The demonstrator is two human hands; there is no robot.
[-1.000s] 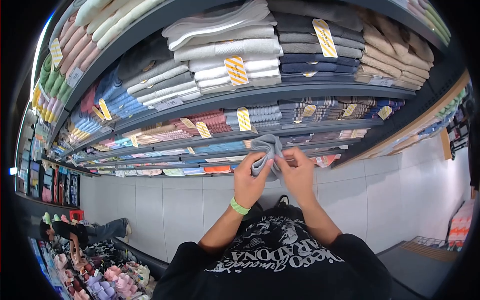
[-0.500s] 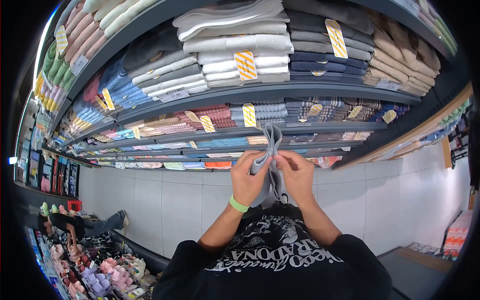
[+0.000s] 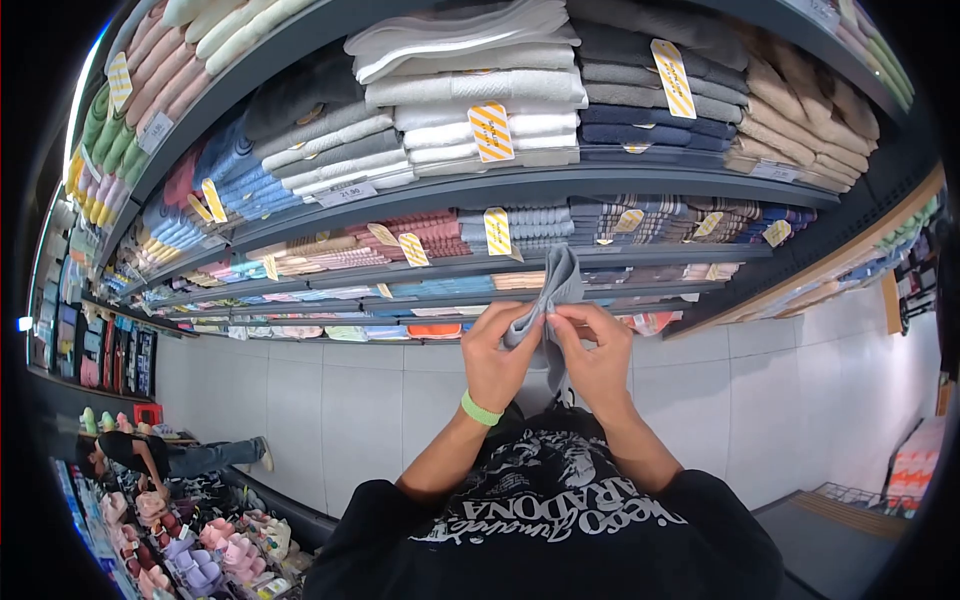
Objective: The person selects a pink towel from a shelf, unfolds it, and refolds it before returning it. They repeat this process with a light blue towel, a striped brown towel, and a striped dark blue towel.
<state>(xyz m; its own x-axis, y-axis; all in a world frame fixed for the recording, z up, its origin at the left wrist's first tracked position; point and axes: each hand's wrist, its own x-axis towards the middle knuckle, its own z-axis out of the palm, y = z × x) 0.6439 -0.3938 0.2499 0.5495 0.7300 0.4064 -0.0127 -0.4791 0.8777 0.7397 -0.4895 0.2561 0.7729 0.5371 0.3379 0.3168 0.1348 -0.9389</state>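
A folded grey towel (image 3: 558, 278) is held upright in front of my chest, its layers gathered between both hands. My left hand (image 3: 497, 348) grips its left side, thumb and fingers pinched on the cloth; a light green band sits on that wrist. My right hand (image 3: 594, 350) pinches the towel's right edge between thumb and forefinger, close to the left thumb. The upper folds rise above my fingers, and the lower part hangs between my hands toward the black shirt.
Shelves (image 3: 520, 188) ahead carry stacks of folded towels, including white towels (image 3: 480, 85) with striped tags. Pale floor tiles (image 3: 330, 420) lie below. At lower left another person (image 3: 150, 450) bends over a display of slippers (image 3: 200, 560). A dark low platform (image 3: 830, 550) is at lower right.
The towel's upper folds have turned and shifted slightly to the right, showing more of a flat face. My hands stay nearly in place. The other person's legs have moved slightly.
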